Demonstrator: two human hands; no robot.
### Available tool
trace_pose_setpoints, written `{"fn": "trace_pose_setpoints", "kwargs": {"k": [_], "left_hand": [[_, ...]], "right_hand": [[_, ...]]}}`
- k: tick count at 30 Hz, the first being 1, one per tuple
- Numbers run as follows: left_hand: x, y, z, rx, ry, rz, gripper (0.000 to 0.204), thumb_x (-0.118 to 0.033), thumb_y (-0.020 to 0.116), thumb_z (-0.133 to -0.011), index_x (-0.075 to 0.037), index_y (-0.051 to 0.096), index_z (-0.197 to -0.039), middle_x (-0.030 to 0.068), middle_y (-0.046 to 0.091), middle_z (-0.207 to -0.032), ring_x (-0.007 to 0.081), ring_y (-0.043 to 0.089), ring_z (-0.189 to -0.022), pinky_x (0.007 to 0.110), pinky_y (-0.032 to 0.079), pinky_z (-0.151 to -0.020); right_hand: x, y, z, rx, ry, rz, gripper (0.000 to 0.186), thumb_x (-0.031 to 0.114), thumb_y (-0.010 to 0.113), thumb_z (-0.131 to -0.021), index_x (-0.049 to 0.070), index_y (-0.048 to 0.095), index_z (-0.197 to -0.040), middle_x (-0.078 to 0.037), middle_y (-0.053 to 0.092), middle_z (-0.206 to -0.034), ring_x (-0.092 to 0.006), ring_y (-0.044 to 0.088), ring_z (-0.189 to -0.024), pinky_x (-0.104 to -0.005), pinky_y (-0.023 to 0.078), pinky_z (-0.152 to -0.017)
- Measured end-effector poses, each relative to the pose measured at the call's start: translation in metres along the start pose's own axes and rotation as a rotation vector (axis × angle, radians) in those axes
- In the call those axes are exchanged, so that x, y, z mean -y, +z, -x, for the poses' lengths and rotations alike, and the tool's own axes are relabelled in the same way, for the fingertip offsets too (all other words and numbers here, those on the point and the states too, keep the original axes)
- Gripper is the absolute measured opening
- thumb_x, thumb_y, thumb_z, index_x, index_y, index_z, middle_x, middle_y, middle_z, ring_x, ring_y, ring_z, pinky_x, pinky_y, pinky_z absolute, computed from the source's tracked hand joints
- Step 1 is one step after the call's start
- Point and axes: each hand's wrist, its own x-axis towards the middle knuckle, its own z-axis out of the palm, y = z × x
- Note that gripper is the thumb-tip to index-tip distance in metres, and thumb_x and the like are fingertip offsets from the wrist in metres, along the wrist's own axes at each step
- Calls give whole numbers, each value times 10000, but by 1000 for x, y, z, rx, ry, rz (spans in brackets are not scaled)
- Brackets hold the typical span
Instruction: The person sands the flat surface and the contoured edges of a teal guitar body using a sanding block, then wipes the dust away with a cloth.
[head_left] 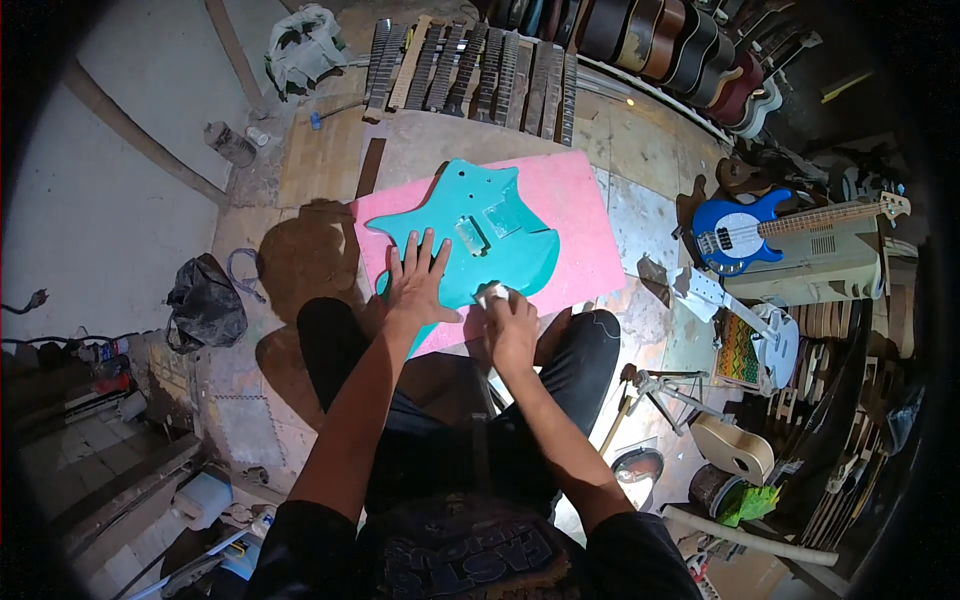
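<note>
A turquoise electric guitar body (pixel 425 215) lies flat on a pink sheet (pixel 590 235) in front of my crossed legs. Cut-out cavities show in its face. My left hand (pixel 415 285) rests palm down on the body's left part, fingers spread and holding nothing. At the body's near edge, my right hand (pixel 513 325) is closed around a small white pad or folded cloth (pixel 491 294) pressed to the turquoise surface. Much of that pad is hidden by the fingers, so its exact kind does not show.
Several guitar necks (pixel 465 70) lie in a row beyond the sheet. To the right are a blue bass guitar (pixel 740 235), a white guitar (pixel 775 350) and a tripod (pixel 655 385). A black plastic bag (pixel 205 300) sits at left. Several guitar bodies (pixel 660 45) line the far right.
</note>
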Motion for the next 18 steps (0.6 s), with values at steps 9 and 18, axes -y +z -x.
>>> {"fn": "trace_pose_setpoints", "kwargs": {"k": [9, 18], "left_hand": [[-7, -9, -6, 98, -28, -56, 1544, -606, 950, -457, -193, 106, -1682, 176, 34, -1739, 406, -12, -1600, 667, 49, -1244], [-3, -6, -8, 140, -42, -65, 1594, -727, 912, -445, -195, 65, -1687, 184, -20, -1743, 407, -80, -1599, 672, 4, -1237]], "right_hand": [[-47, -20, -36, -84, 128, -8, 562, 110, 755, -789, 123, 616, -1333, -233, 603, -1262, -453, 593, -1064, -560, 480, -888], [-43, -36, -47, -7, 77, -8, 540, 67, 754, -793, 131, 628, -1314, -207, 600, -1267, -444, 577, -1108, -539, 488, -924]]}}
